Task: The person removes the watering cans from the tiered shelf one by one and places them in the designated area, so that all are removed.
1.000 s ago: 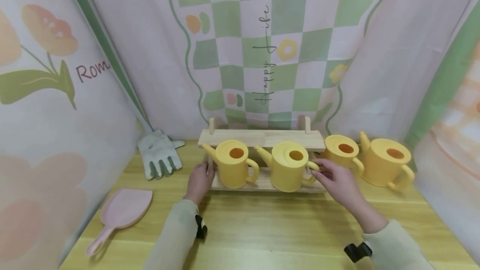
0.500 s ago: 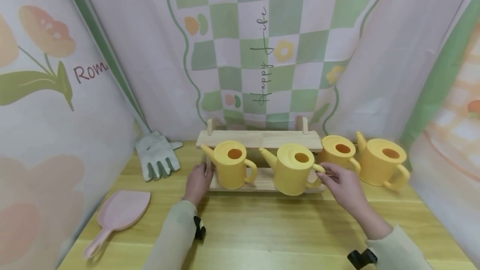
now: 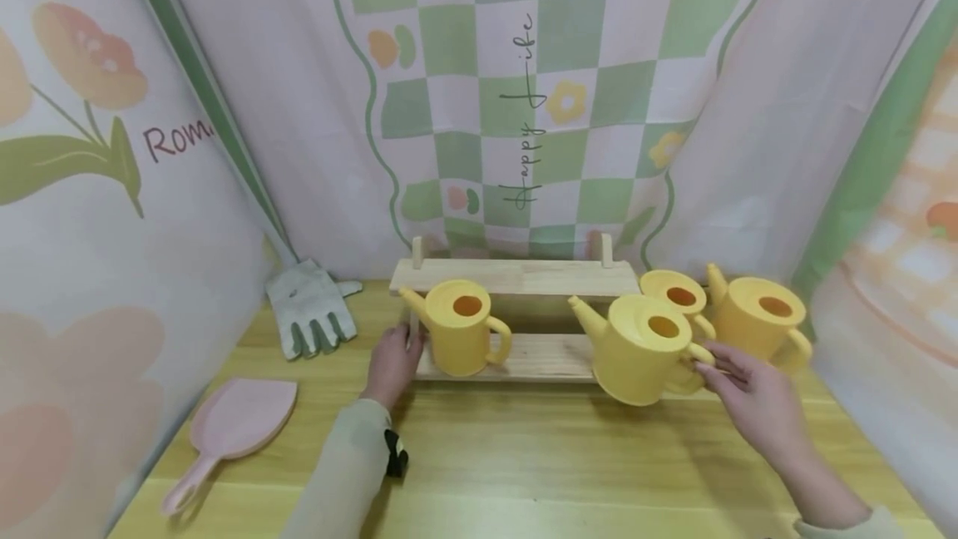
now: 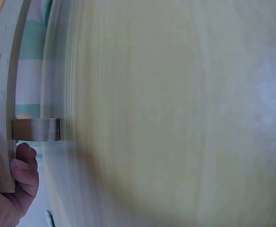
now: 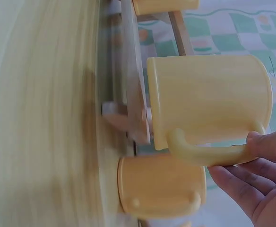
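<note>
My right hand (image 3: 759, 402) pinches the handle of a yellow watering can (image 3: 639, 352), held in the air in front of the shelf's right end. In the right wrist view, thumb and fingers close on the can's handle (image 5: 209, 155). My left hand (image 3: 392, 364) grips the left end of a two-tier wooden shelf (image 3: 546, 356); the left wrist view shows fingers curled round the board's end (image 4: 3, 142). A second yellow watering can (image 3: 458, 331) stands on the lower tier, close to my left hand.
Two more yellow watering cans stand right of the shelf: a nearer-in can (image 3: 674, 285), partly hidden by the held one, and an outer can (image 3: 756, 314). At left lie a grey-white glove (image 3: 310, 302) and a pink dustpan (image 3: 239, 418) on the wooden table (image 3: 509, 472).
My right hand has lifted the watering can off the lower tier and carried it right and toward me. My left hand stays on the shelf's left end.
</note>
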A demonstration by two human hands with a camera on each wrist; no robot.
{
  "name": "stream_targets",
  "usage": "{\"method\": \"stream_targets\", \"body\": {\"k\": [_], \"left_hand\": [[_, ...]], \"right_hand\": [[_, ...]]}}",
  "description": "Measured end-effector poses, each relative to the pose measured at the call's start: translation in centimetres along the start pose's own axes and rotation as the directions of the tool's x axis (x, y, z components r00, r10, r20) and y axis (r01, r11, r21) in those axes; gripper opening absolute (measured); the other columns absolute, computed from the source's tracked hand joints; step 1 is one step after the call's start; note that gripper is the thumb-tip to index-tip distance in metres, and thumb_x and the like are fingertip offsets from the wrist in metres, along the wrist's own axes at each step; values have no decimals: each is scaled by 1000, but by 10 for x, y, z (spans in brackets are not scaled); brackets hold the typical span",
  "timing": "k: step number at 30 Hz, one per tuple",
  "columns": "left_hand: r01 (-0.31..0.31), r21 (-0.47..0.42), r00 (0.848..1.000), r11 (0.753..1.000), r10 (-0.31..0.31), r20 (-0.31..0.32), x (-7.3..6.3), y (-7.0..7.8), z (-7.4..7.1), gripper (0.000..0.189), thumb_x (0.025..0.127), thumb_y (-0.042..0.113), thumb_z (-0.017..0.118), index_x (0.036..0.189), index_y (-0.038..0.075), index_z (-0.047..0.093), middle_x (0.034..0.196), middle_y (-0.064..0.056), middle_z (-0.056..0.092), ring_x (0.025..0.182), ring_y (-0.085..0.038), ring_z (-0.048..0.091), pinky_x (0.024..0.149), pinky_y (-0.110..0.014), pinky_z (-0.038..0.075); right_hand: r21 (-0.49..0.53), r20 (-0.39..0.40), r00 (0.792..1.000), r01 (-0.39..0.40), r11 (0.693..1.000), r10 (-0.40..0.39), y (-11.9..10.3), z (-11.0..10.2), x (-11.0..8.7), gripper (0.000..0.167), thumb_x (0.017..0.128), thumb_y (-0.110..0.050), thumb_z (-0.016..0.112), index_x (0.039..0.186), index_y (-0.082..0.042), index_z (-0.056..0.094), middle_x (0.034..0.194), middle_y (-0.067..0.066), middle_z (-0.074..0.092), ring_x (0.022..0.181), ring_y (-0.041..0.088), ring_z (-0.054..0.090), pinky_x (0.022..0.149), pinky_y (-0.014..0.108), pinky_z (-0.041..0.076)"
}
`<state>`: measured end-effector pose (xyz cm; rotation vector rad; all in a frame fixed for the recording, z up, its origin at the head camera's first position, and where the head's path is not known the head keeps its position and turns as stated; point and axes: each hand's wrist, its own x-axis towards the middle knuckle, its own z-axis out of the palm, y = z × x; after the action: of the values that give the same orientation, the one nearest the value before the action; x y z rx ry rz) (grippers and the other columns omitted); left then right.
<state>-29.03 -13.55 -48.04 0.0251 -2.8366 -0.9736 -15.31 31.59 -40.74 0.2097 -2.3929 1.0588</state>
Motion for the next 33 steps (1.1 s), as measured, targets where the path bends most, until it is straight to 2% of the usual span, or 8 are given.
{"method": "stream_targets", "body": {"k": [5,9,11,18,24,28,31,33], "left_hand": [[18,-4,1000,1000,-18,12,1,0,0,45,100,31,50,133,1,54,123,-23,59,110,-37,59,93,-51,49],[9,2,1000,1000,-9,9,1,0,-1,44,100,31,50,132,1,54,121,-23,59,109,-37,59,92,-51,50],[2,3,1000,1000,-2,4,1,0,-2,43,100,31,50,131,1,55,120,-22,60,108,-37,60,91,-50,50],[-19,3,1000,1000,19,-9,1,-1,0,42,100,30,51,129,0,57,117,-22,61,106,-37,60,90,-50,51],[-27,2,999,1000,27,-24,1,-5,2,42,100,30,51,129,1,57,117,-22,61,106,-36,61,90,-49,52],[-35,0,999,999,35,-31,1,-5,2,44,100,30,51,131,0,56,120,-23,60,108,-37,60,91,-50,51],[-34,-9,999,999,34,-28,1,-4,1,44,100,31,51,132,0,55,120,-23,60,108,-37,60,91,-50,51],[-35,-12,999,999,34,-29,2,-4,1,45,100,32,52,131,0,55,121,-23,60,109,-38,60,92,-51,50]], "right_hand": [[-27,-28,998,-59,998,59,13,-21,-16,26,88,3,68,111,13,63,91,22,70,70,-14,61,58,11,52],[-34,-34,993,-118,992,116,24,-35,-30,33,89,-2,68,115,15,59,89,-17,71,68,-13,61,56,10,51],[-61,-40,989,-143,988,141,30,-41,-36,36,90,-4,69,117,15,58,88,-24,68,67,-15,61,54,9,50],[-216,-1,981,-190,958,195,46,-51,-49,32,91,-12,68,114,10,62,95,31,67,63,-19,54,52,3,41],[-257,79,964,-225,940,252,56,-49,-50,32,94,-17,66,114,7,63,103,33,65,67,-15,52,53,9,44],[-295,100,972,-177,939,214,53,-48,-46,42,92,-19,68,123,7,57,113,37,59,84,26,69,70,43,55],[-327,31,987,-141,934,160,32,-45,-39,50,91,-22,69,131,2,53,107,37,61,64,38,62,62,45,50],[-305,-39,995,-101,947,93,9,-37,-32,47,89,-19,71,131,-3,56,107,33,63,47,22,53,55,33,46]]}}
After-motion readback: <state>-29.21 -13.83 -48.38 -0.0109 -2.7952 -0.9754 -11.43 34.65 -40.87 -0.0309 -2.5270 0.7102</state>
